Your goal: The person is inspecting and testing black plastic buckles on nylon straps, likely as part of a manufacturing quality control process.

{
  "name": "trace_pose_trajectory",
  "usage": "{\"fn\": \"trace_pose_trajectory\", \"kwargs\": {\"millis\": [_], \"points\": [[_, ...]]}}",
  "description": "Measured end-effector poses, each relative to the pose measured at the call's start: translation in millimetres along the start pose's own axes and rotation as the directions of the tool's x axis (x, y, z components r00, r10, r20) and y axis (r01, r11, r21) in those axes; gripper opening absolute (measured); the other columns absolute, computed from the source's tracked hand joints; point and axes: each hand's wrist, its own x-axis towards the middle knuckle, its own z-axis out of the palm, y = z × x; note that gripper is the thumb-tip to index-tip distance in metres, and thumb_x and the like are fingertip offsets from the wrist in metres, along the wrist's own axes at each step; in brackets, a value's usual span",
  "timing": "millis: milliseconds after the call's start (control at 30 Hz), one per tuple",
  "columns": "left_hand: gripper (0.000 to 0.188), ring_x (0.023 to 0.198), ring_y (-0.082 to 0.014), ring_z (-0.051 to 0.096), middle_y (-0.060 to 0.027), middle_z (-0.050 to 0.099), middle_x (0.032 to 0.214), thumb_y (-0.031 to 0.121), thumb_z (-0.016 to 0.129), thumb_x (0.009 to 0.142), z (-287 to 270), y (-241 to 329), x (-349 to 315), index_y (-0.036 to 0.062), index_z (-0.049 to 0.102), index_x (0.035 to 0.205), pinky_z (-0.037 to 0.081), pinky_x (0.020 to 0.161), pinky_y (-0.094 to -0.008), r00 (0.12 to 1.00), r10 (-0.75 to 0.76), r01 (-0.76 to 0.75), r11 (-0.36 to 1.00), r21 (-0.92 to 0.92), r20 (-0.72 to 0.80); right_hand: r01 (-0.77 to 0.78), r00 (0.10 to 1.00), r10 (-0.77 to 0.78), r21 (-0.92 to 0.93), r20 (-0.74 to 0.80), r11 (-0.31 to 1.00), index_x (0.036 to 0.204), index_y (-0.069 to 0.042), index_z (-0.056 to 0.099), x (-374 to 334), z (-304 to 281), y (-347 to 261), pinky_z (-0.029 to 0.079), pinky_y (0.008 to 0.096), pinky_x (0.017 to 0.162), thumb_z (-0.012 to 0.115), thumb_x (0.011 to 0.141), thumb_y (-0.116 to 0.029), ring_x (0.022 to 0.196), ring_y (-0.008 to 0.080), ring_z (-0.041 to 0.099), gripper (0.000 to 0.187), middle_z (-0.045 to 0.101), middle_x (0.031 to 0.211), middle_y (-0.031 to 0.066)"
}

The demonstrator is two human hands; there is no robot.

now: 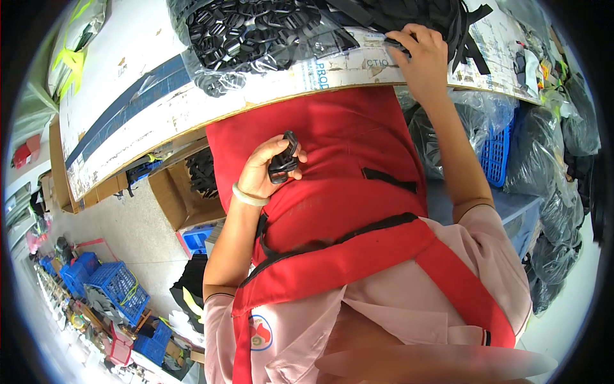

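Over red apron, left hand: half-curled around black plastic pieces.
Right hand: pinching small black part.
Between left grip and buckle bag: table edge.
Beside right grip: black straps.

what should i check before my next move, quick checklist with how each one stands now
1. Left hand holding its black plastic pieces: ok, above the red apron.
2. Number of pieces in it: cannot tell, fingers partly cover them.
3. Right hand on the small black piece: ok, between thumb and finger.
4. Clear bag of black parts on the table: ok.
5. Black straps neatly laid out: not ok, loosely heaped.
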Motion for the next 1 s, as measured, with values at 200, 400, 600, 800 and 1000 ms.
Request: {"fn": "trace_pose_trajectory", "kwargs": {"millis": [200, 400, 600, 800, 1000], "points": [[0.020, 0.077, -0.0194, 0.060, -0.0062, 0.056, 0.077, 0.022, 0.056, 0.091, -1.2, -3.0, 7.7, 0.0021, 0.056, 0.089, 0.054, 0.054, -0.0302, 0.998, -0.041, 0.044, 0.994, -0.096, 0.038, 0.023, 0.970, -0.092, 0.291, 0.225, 0.956, 0.092, -0.009, 0.067, -18.8, 11.8, -21.3, 0.045, 0.0340, 0.076, 0.069, 0.078, -0.019, 0.087, 0.0251, 0.054, 0.017, 0.060, 0.090, 0.0043], [0.019, 0.074, -0.0197, 0.059, -0.0061, 0.057, 0.077, 0.021, 0.056, 0.091, 2.2, -7.5, 4.5, 0.0016, 0.056, 0.093, 0.053, 0.053, -0.0303, 0.996, 0.019, -0.016, 0.999, 0.037, -0.087, -0.132, 0.954, -0.003, 0.429, 0.299, 0.894, 0.095, -0.007, 0.066, -13.4, 6.6, -38.6, 0.047, 0.0329, 0.072, 0.068, 0.081, -0.020, 0.085, 0.0229, 0.055, 0.019, 0.062, 0.090, 0.0053], [0.021, 0.071, -0.0177, 0.054, -0.0054, 0.053, 0.074, 0.024, 0.054, 0.093, 5.0, -5.9, 3.9, 0.0035, 0.054, 0.091, 0.047, 0.049, -0.0275, 0.996, -0.035, 0.039, 0.998, 0.055, -0.083, 0.001, 0.995, -0.003, 0.019, 0.098, 1.000, 0.098, -0.009, 0.066, 35.2, 8.4, -33.9, 0.046, 0.0305, 0.079, 0.066, 0.080, -0.013, 0.085, 0.0232, 0.059, 0.019, 0.064, 0.091, 0.0050], [0.023, 0.069, -0.0148, 0.054, -0.0045, 0.054, 0.073, 0.025, 0.052, 0.097, 7.6, -11.6, 2.8, 0.0028, 0.057, 0.096, 0.045, 0.048, -0.0244, 0.991, 0.047, -0.031, 0.991, 0.129, -0.124, 0.092, 0.990, -0.055, 0.315, -0.126, 0.945, 0.077, -0.004, 0.065, 44.1, 21.7, -22.3, 0.042, 0.0399, 0.072, 0.067, 0.074, -0.009, 0.078, 0.0287, 0.052, 0.006, 0.054, 0.077, 0.0102], [0.016, 0.050, -0.0069, 0.050, -0.0029, 0.059, 0.067, 0.014, 0.062, 0.091, 21.3, -1.1, -2.4, -0.0006, 0.065, 0.086, 0.036, 0.041, -0.0198, 0.905, 0.232, -0.093, 0.926, 0.367, -0.356, 0.167, 0.985, -0.167, 0.406, -0.037, 0.898, 0.098, -0.008, 0.065, 39.5, -46.3, -77.0, 0.048, 0.0326, 0.074, 0.066, 0.082, -0.015, 0.081, 0.0256, 0.062, 0.018, 0.066, 0.089, 0.0073]]}}
